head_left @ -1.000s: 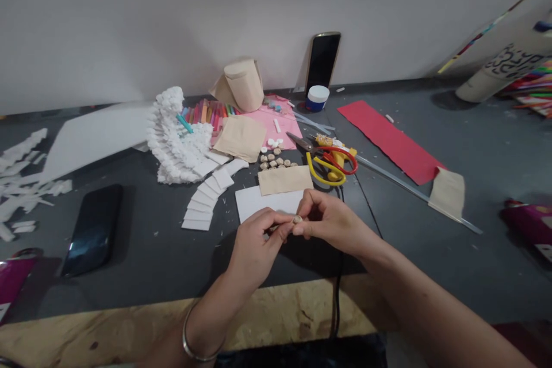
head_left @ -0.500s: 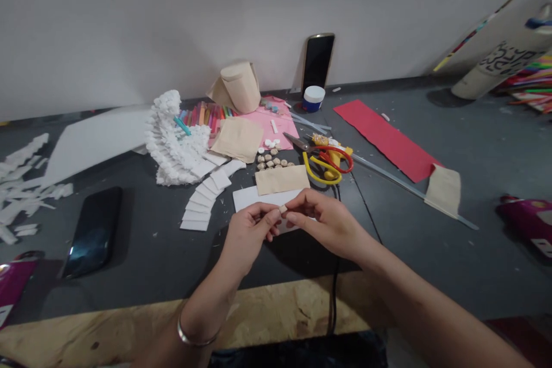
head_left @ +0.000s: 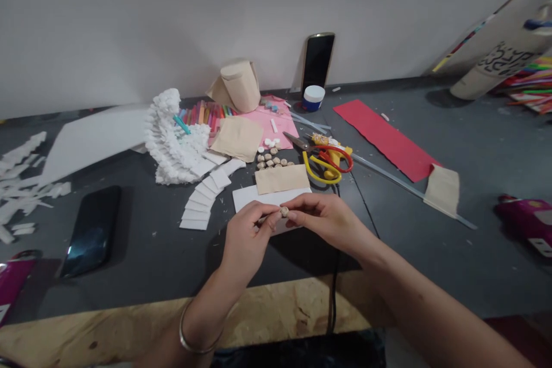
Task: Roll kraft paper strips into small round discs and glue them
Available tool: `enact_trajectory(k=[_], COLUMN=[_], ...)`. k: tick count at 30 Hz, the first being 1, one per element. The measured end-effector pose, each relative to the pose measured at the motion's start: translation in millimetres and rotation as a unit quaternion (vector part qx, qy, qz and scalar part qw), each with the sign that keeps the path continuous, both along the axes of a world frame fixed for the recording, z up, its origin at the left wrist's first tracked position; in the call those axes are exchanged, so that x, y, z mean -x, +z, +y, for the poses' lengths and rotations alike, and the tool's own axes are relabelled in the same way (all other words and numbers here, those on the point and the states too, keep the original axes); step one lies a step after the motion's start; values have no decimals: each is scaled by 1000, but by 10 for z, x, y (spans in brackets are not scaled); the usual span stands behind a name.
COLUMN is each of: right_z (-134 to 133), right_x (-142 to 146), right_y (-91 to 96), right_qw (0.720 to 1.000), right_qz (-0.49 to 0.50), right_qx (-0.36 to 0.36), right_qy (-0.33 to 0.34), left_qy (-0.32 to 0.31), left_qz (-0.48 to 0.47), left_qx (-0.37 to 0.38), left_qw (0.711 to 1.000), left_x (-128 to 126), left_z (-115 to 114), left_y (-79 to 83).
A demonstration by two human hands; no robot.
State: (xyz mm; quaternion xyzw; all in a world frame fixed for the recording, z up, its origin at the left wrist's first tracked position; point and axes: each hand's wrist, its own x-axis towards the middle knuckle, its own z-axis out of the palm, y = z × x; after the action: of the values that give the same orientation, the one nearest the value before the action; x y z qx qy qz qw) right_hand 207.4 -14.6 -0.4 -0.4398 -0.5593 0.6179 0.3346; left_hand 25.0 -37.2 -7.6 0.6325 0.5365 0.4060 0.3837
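Note:
Between the fingertips of both hands is a small round beige paper-covered piece (head_left: 284, 212). My left hand (head_left: 251, 230) pinches it from the left, and my right hand (head_left: 321, 213) pinches it from the right. Below them lies a white board (head_left: 248, 198), partly hidden by the hands. A beige paper strip (head_left: 282, 179) rests across the board's far edge. Just beyond it sit several similar small beige pieces (head_left: 271, 162) and a few white ones (head_left: 271, 142). Scissors with red and yellow handles (head_left: 322, 175) lie to the right of the strip.
White foam squares (head_left: 199, 207) fan out at left, near a fluffy white pile (head_left: 172, 149) and a black phone (head_left: 94, 230). Behind stand a beige paper roll (head_left: 241, 89) and a white-lidded jar (head_left: 313, 98). Red paper (head_left: 383, 138) and a glue stick (head_left: 388, 175) lie at right.
The small beige piece has turned between my fingers, now showing a rounder, creased face. My fingers have shifted slightly around it; the things on the table stay in place.

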Motion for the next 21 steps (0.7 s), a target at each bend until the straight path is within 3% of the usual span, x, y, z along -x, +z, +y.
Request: enact_trajectory(k=[3,8,15,21], right_z=[-23,-58,-43,-25], right_x=[15,50,40,9], right_y=[7,-1,-10,-31], right_qw=[997,988,986,984], right_qz=[-55,-115,-115,-118], right_qx=[-45,-97,-99,-111], right_qy=[-15,-47,-69,-79], left_qy=[13,37,7,30], left_qz=[40,35,-35,-72], left_qx=[-13,38,92,116], left_qw=[999,998,995,990], left_x=[2,-1,8,27], left_z=[1,4,-3,5], left_y=[26,54,7,14])
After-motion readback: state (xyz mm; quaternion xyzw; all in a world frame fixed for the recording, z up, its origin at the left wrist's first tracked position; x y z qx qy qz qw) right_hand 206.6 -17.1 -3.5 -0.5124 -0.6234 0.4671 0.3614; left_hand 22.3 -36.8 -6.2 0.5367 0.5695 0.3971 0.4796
